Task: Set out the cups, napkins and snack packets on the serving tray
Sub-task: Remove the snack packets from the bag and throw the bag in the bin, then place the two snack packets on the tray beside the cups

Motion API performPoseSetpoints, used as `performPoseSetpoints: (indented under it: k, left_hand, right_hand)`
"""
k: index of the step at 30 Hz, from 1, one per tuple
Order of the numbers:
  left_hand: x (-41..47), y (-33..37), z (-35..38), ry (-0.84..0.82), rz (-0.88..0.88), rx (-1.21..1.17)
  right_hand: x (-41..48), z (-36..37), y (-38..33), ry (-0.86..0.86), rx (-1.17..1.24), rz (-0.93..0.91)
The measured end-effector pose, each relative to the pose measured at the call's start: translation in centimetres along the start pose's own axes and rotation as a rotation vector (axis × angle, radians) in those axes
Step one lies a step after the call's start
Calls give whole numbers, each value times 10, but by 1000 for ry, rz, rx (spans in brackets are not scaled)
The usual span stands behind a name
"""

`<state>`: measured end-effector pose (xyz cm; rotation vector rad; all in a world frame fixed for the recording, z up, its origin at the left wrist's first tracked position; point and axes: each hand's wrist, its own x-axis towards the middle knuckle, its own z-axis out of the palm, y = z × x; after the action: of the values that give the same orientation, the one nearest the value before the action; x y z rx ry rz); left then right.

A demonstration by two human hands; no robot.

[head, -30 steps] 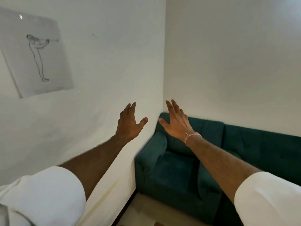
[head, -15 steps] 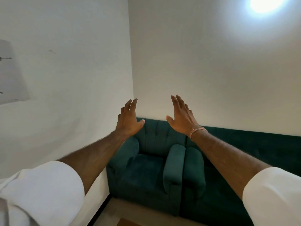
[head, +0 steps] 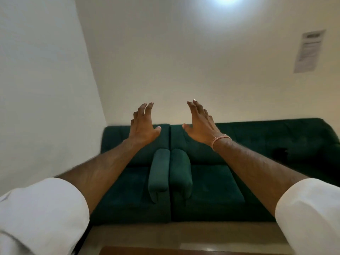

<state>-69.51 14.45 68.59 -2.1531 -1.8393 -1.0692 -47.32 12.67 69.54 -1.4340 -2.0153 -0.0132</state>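
Note:
Both arms are stretched out in front of me at chest height, in white sleeves. My left hand [head: 142, 126] is open with fingers spread and holds nothing. My right hand [head: 200, 126] is open too, palm turned inward, with a thin pink band on the wrist. The hands are about a hand's width apart. No cup, napkin, snack packet or serving tray shows in the head view.
A dark green sofa [head: 211, 188] and a matching armchair [head: 128, 190] stand side by side against the white wall. A printed sheet [head: 309, 50] hangs on the wall at the upper right. A brown table edge [head: 165, 251] shows at the bottom.
The view has swung to the right: the drawing on the left wall is gone, the sofa is now centred and a printed sheet has come into view. Both hands stay open and raised.

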Motion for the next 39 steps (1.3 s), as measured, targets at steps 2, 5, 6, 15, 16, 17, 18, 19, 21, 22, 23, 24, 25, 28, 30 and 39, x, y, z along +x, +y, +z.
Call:
performPoseSetpoints:
  k: [2, 5, 6, 15, 16, 17, 18, 19, 21, 22, 23, 24, 25, 28, 30, 39]
  left_hand:
    - [0, 27, 33, -30, 27, -27]
    - [-3, 77, 97, -100, 67, -58]
    - [-6, 98, 123, -133, 83, -64]
    - [-79, 272, 369, -454, 163, -142]
    - [-90, 291, 396, -497, 172, -148]
    - [-102, 309, 423, -540, 183, -154]
    - [-113, 324, 444, -576, 197, -157]
    - [-126, 341, 469, -620, 216, -155]
    - [-153, 371, 517, -707, 263, -147]
    - [-167, 384, 538, -750, 285, -145]
    - [-179, 396, 556, -787, 308, -145]
    - [-195, 410, 577, -829, 330, -147]
    - [-209, 422, 598, -870, 349, -148]
    - [-257, 454, 653, -998, 388, -149]
    - [-293, 470, 690, -1101, 399, -164]
    - [-434, 509, 817, -1413, 377, -227]
  right_hand:
    - [-13, -5, 36, -3, -18, 34]
    - [-38, -12, 109, -11, -32, 124]
    - [-49, -14, 140, -14, -37, 157]
    - [-198, -17, 414, -170, -134, 473]
    - [-218, -15, 443, -183, -135, 514]
    - [-238, -13, 470, -194, -135, 554]
    - [-256, -11, 492, -204, -134, 587]
    - [-278, -9, 517, -219, -132, 628]
    - [-322, -4, 562, -245, -125, 706]
    - [-344, -1, 582, -261, -122, 739]
    - [-364, 1, 599, -272, -118, 771]
    - [-387, 3, 618, -281, -119, 809]
    - [-408, 5, 635, -283, -122, 845]
    - [-473, 17, 678, -305, -115, 961]
    - [-517, 28, 702, -324, -106, 1042]
    - [-685, 83, 749, -385, 30, 1347]
